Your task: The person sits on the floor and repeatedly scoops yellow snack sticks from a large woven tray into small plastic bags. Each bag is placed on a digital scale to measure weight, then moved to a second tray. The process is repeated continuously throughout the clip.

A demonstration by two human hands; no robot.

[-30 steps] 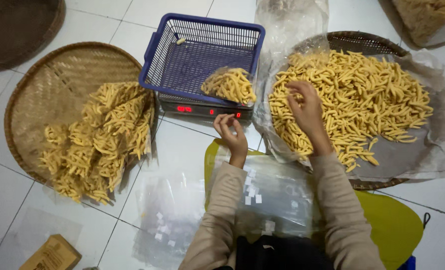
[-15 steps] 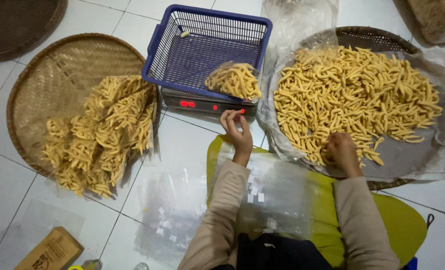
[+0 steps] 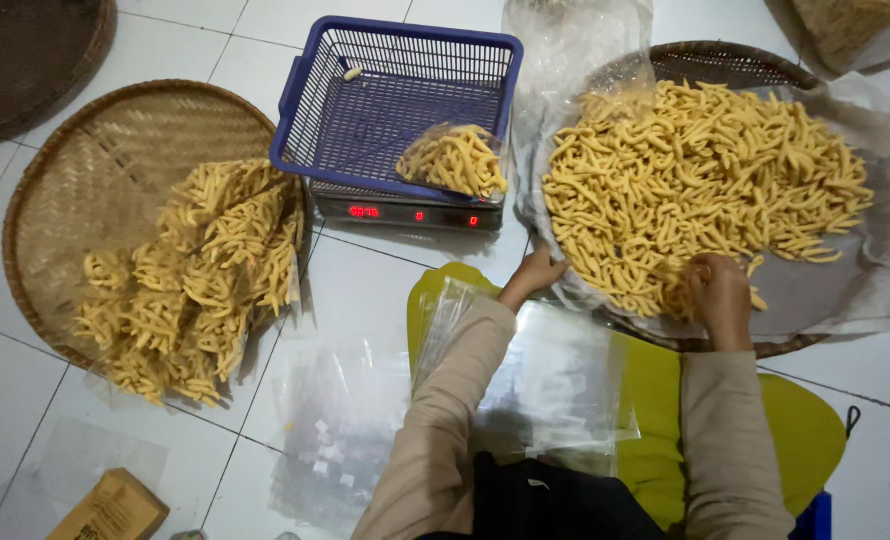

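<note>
Head view, the only one. Right hand rested in the near edge of the heap of yellow snack sticks, fingers curled down into the sticks; grip looked clenched on a few of them, though how many could not be told. The heap lay on a clear plastic sheet spread over a round woven tray on the tiled floor, to the right of the scene.

Left hand lay at the near left edge of that plastic sheet, just beside the tray's rim; whether its grip was closed on the sheet or only touching it could not be told.

Blue plastic basket sat on a digital scale with red lit digits, between the two trays. Inside the basket, at its right near corner, lay a clear bag partly filled with sticks.

Second woven tray lay to the left, carrying filled bags of sticks piled on its right half.

Empty clear bags lay across the person's lap, over a yellow-green seat. More clear bags lay on the floor just left of the left sleeve. A small brown box sat at the lower left.
</note>
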